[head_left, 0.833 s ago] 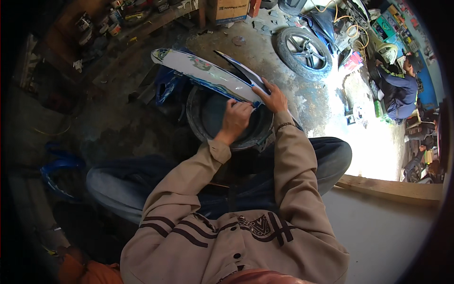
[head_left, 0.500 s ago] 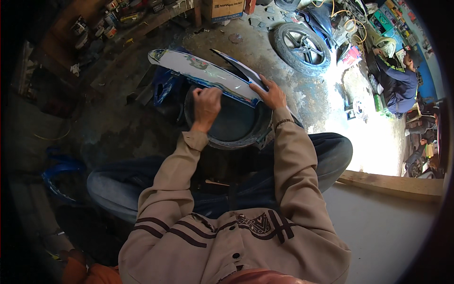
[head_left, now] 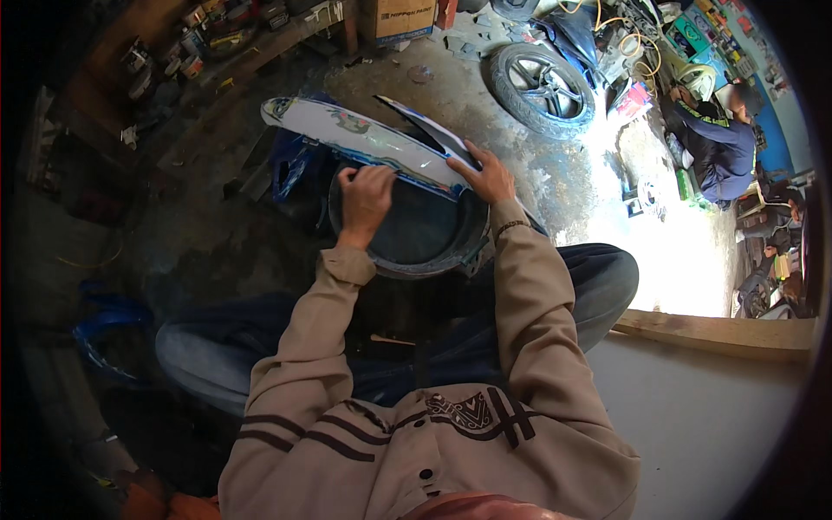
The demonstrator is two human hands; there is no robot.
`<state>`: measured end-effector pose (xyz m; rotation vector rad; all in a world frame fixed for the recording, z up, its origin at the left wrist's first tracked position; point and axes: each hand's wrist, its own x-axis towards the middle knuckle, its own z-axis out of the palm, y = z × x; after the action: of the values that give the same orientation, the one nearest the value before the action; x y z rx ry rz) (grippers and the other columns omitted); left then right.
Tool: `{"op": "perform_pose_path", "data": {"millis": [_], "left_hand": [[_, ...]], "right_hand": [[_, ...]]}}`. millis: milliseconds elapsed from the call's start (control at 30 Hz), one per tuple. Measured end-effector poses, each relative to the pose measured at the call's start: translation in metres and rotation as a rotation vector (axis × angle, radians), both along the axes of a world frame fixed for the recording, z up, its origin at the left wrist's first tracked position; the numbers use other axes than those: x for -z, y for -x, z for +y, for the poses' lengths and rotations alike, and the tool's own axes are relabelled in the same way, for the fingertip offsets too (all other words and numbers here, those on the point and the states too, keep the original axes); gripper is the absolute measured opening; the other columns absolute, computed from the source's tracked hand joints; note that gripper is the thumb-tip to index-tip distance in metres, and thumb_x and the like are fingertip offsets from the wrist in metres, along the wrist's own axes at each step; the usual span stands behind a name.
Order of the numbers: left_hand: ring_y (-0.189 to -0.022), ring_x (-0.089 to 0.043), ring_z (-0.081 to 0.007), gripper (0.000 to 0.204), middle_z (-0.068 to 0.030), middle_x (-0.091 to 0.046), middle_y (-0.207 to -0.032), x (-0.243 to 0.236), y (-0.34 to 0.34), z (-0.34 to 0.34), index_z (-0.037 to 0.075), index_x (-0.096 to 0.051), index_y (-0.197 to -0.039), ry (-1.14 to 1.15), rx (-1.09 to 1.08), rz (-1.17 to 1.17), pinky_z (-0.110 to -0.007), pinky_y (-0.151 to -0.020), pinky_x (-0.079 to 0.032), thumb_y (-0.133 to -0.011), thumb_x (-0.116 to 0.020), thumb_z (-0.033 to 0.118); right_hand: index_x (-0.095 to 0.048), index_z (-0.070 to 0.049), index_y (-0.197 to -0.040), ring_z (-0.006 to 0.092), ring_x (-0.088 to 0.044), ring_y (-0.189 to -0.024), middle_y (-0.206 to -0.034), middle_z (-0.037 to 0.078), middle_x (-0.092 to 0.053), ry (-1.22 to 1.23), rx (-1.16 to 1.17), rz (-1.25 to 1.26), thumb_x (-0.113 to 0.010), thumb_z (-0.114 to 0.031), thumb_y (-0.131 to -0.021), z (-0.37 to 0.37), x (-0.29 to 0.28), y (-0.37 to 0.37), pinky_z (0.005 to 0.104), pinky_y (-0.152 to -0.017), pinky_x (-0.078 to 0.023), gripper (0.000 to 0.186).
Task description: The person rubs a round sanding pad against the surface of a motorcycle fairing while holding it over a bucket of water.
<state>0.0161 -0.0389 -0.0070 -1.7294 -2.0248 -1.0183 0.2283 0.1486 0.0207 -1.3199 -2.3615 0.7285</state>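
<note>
A long white motorcycle body panel (head_left: 334,126), with worn coloured patches and blue along its lower edge, lies tilted across the far side of a round black tub (head_left: 477,238). Dark liquid (head_left: 422,230) shows inside the tub. My right hand (head_left: 487,178) grips the panel's right end, thumb over the white face, close to where a narrower arm (head_left: 425,121) forks off. At the panel's lower edge is my left hand (head_left: 367,201), its fingers curled and pressed together. Whatever they pinch is hidden or too small to name.
Blue body parts (head_left: 290,166) sit left of the tub and at the far left (head_left: 108,325). Beyond are a motorcycle wheel (head_left: 543,89), a cardboard box (head_left: 404,19) and a cluttered wooden bench (head_left: 286,39). Another person (head_left: 724,143) works at the right, past a wooden beam (head_left: 719,334).
My left hand has turned a little, its fingertips now toward the panel's lower edge. My right hand keeps its hold. The whole view has shifted slightly.
</note>
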Motion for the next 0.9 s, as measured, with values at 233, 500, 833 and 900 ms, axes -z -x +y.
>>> {"op": "perform_pose_path", "data": {"millis": [233,500,833,900], "left_hand": [[-0.101,-0.069,-0.0213,0.009,-0.0008,-0.074,-0.104,-0.003,-0.028,0.003,0.015,-0.073,-0.100,0.039,-0.006,-0.044,-0.048,-0.096,-0.039,-0.095,-0.067,0.010],[-0.104,-0.070,-0.0194,0.009,0.0001,-0.076,-0.109,-0.010,-0.050,0.005,0.014,-0.075,-0.107,0.075,0.131,-0.075,-0.046,-0.096,-0.039,-0.098,-0.071,0.015],[-0.104,-0.071,-0.0249,0.011,-0.0058,-0.077,-0.109,-0.006,-0.021,0.008,0.008,-0.075,-0.107,-0.043,-0.059,-0.123,-0.044,-0.094,-0.041,-0.101,-0.071,0.016],[-0.103,-0.071,-0.0255,0.011,-0.0059,-0.077,-0.109,-0.004,-0.027,0.008,0.008,-0.075,-0.107,-0.083,-0.088,-0.137,-0.044,-0.094,-0.040,-0.102,-0.071,0.016]], "right_hand": [[-0.064,-0.023,-0.153,0.0398,-0.065,-0.131,-0.143,0.019,-0.067,0.024,-0.008,-0.045,-0.068,-0.081,-0.087,-0.001,-0.003,-0.001,0.0502,-0.110,-0.050,0.088],[-0.064,-0.024,-0.153,0.0380,-0.066,-0.130,-0.141,0.018,-0.069,-0.021,-0.049,0.012,-0.068,-0.076,-0.091,0.002,0.002,0.002,0.0492,-0.109,-0.051,0.082],[-0.062,-0.024,-0.155,0.0382,-0.065,-0.132,-0.144,0.018,-0.067,0.003,-0.027,-0.054,-0.066,-0.078,-0.091,-0.003,-0.001,0.000,0.0490,-0.110,-0.051,0.084],[-0.061,-0.024,-0.155,0.0385,-0.065,-0.132,-0.144,0.018,-0.067,0.008,-0.023,-0.064,-0.066,-0.078,-0.091,-0.003,-0.001,0.000,0.0489,-0.110,-0.051,0.084]]}}
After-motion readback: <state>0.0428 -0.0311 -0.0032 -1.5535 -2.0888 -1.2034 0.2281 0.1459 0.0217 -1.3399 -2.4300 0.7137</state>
